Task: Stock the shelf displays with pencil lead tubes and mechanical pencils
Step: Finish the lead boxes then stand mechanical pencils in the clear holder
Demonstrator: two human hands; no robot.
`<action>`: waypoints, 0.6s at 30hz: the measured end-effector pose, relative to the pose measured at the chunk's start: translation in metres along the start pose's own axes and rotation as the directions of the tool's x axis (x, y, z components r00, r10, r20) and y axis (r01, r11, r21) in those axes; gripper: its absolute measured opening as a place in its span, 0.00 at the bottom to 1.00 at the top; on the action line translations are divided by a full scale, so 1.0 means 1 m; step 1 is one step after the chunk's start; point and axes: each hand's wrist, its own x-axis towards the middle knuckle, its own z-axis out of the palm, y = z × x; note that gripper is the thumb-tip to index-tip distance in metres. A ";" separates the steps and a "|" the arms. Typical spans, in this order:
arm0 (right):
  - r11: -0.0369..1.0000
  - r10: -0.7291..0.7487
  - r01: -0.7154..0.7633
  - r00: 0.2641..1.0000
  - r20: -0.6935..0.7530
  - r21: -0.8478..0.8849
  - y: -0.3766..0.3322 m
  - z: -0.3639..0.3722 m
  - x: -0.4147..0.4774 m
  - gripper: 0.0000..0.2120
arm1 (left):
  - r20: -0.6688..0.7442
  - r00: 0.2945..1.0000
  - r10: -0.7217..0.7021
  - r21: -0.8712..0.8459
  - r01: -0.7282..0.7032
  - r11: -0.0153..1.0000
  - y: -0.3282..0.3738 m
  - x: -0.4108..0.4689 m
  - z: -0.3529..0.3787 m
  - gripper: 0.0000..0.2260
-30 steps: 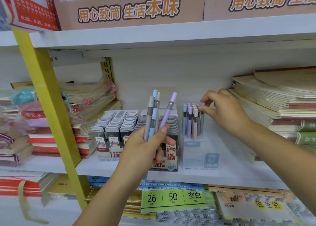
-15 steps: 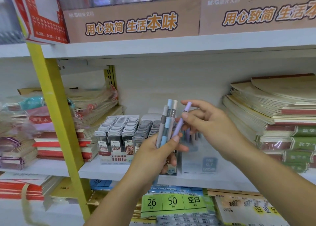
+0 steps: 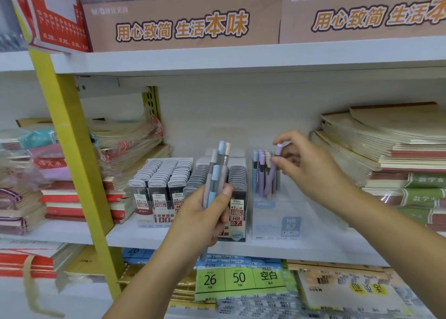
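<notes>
White shelf [image 3: 301, 249], lead tube boxes [image 3: 164, 185], pencil display [image 3: 277, 222] (clear), notebook stacks [image 3: 386, 149]

A white shelf board [image 3: 241, 60] spans twelve o'clock, a yellow upright [image 3: 70, 149] slants at nine o'clock, and notebooks [image 3: 398, 149] pile at three o'clock before a white back wall [image 3: 241, 106].

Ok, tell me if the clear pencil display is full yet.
Not full: pencils stand only at the back of the clear display; its front holds none. The right hand pinches a tilted purple pencil there.

Left hand [image 3: 205, 218] raised, fingers [image 3: 225, 193] curled tight; right hand [image 3: 313, 171] reaching forward, fingers pinched.
</notes>
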 end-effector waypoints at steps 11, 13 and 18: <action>0.995 -0.045 0.046 0.999 0.013 -0.093 0.008 0.023 0.006 0.17 | -0.022 1.000 0.020 -0.020 -0.020 1.000 -0.002 0.003 -0.009 0.07; 0.992 -0.045 0.046 0.999 0.011 -0.119 0.007 0.025 0.008 0.17 | -0.024 1.000 0.017 -0.021 -0.018 1.000 -0.003 0.003 -0.010 0.06; 0.904 -0.098 0.094 0.995 0.012 -0.417 0.009 0.030 0.012 0.09 | -0.036 0.999 -0.006 -0.046 0.005 0.999 0.000 0.002 -0.009 0.06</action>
